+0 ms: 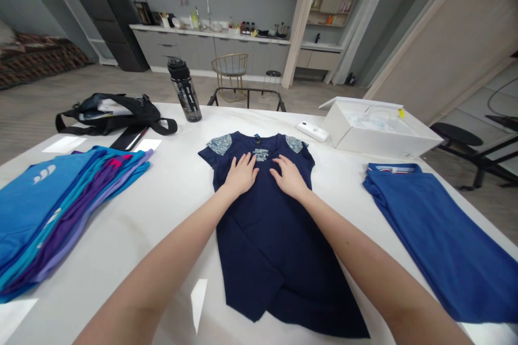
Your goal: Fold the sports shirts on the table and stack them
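A dark navy short-sleeved shirt lies spread on the white table, collar away from me, with patterned shoulders and a patterned patch at the chest. Its lower hem is uneven, with a fold line across the front. My left hand rests flat on the left of the chest, fingers apart. On the right of the chest lies my right hand, its fingers also spread. Neither hand grips the cloth.
Folded blue and purple clothes are stacked at the left, below a black bag. A bottle stands at the back. Rightward are a white device, an open white box and folded blue cloth.
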`<state>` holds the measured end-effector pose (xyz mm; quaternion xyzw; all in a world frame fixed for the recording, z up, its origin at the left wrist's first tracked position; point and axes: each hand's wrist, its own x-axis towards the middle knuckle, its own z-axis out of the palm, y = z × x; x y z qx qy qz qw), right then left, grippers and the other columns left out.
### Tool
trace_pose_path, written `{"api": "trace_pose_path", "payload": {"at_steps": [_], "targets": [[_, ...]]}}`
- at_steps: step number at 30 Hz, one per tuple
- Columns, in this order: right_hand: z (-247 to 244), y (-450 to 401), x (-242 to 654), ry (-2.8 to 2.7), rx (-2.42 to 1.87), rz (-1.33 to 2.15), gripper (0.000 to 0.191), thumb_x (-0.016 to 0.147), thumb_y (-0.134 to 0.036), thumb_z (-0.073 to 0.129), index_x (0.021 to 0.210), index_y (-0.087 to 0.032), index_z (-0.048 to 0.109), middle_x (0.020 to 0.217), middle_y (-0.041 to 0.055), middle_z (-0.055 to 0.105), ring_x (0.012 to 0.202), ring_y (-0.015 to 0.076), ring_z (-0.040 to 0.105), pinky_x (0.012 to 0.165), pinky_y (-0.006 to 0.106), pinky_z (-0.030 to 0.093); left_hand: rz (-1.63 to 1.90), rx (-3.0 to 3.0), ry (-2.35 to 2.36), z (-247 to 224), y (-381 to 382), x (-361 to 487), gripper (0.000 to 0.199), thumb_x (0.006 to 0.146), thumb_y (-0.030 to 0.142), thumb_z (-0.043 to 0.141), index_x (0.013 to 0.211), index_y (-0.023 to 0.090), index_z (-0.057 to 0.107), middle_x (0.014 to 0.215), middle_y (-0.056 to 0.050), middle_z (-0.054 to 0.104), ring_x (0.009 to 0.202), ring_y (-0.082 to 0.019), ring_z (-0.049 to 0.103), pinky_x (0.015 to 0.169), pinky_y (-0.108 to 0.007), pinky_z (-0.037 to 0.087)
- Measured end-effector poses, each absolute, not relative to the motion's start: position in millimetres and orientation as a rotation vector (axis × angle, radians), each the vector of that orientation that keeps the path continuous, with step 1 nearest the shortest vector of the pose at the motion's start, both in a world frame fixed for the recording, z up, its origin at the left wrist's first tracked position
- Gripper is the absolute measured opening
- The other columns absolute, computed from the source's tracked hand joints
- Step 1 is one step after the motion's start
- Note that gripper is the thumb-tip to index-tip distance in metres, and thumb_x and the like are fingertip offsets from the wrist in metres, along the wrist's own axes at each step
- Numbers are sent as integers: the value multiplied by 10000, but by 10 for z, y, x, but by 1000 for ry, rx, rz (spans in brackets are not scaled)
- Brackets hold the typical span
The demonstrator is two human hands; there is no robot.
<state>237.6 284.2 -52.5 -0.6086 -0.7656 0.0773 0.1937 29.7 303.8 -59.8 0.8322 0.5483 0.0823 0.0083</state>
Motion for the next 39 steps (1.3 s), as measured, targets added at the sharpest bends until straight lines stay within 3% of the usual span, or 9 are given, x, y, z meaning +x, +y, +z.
{"api": "trace_pose_path", "payload": {"at_steps": [3, 7, 13, 16, 23, 27, 32, 35, 39], "targets": [[-637, 2587, 2398, -2203, -1885, 207, 584, 1040, -565, 328, 1533, -271, 436, 1634, 95, 346, 1517, 312, 259, 1212, 607, 170, 203, 2624, 1619, -609, 2705, 219, 605, 1052, 493, 233, 1577, 221, 361, 1656, -91, 300, 1533, -291, 264, 1233, -548, 223], [-641, 2389, 2746, -2162, -2075, 132, 645, 1042, -603, 263, 1589, -273, 352, 1664, 96, 276, 1533, 317, 219, 1226, 525, 186, 173, 2563, 1663, -578, 2432, -84, 612, 1044, 555, 231, 1589, 294, 331, 1669, -45, 270, 1547, -284, 225, 1242, -536, 205], [-501, 1973, 2837, -2113, -2185, 41, 623, 1058, -517, 239, 1593, -215, 336, 1670, 124, 245, 1535, 333, 203, 1208, 624, 125, 118, 2506, 1783, -506, 1988, -191, 633, 1045, 534, 260, 1588, 217, 338, 1660, -96, 279, 1539, -296, 245, 1240, -536, 208], [-487, 1640, 2536, -2195, -2004, 61, 596, 1064, -473, 246, 1573, -189, 369, 1664, 117, 267, 1539, 294, 203, 1223, 578, 141, 128, 2564, 1687, -477, 1699, -3, 592, 1048, 480, 301, 1561, 199, 388, 1644, -114, 318, 1525, -287, 286, 1232, -518, 240], [-541, 973, 2205, -2317, -1802, 165, 574, 1055, -538, 282, 1564, -296, 391, 1646, 67, 326, 1535, 286, 228, 1225, 595, 122, 75, 2541, 1365, -272, 1231, 123, 628, 972, 539, 490, 1537, 273, 423, 1645, -87, 321, 1528, -287, 283, 1216, -563, 255], [-486, 934, 2498, -2316, -1859, 165, 591, 1048, -566, 300, 1578, -312, 362, 1660, 63, 289, 1538, 293, 220, 1223, 594, 138, -41, 2495, 1313, -90, 1091, -101, 708, 873, 521, 652, 1509, 264, 473, 1639, -100, 335, 1498, -300, 346, 1191, -480, 326], [-378, 791, 2652, -2335, -1854, 209, 618, 1044, -525, 353, 1580, -218, 366, 1653, 115, 292, 1539, 303, 216, 1227, 570, 167, 53, 2372, 1297, 181, 929, -315, 424, 950, 520, 516, 1191, 245, 731, 1248, -65, 723, 1143, -246, 670, 982, -311, 488], [-338, 511, 2537, -2376, -1711, 263, 612, 1044, -529, 347, 1574, -224, 379, 1657, 98, 290, 1541, 273, 218, 1241, 528, 171, 122, 2189, 1308, 305, 824, -387, 579, 1004, 584, 316, 996, 235, 779, 1028, -44, 781, 960, -224, 713, 872, -283, 503], [-348, 172, 2433, -2393, -1693, 341, 593, 1048, -560, 305, 1564, -282, 396, 1653, 64, 305, 1539, 268, 227, 1239, 552, 169, 60, 2076, 1459, 371, 681, -626, 690, 976, 670, 264, 841, 237, 784, 930, -55, 779, 910, -246, 712, 855, -303, 496]]}}
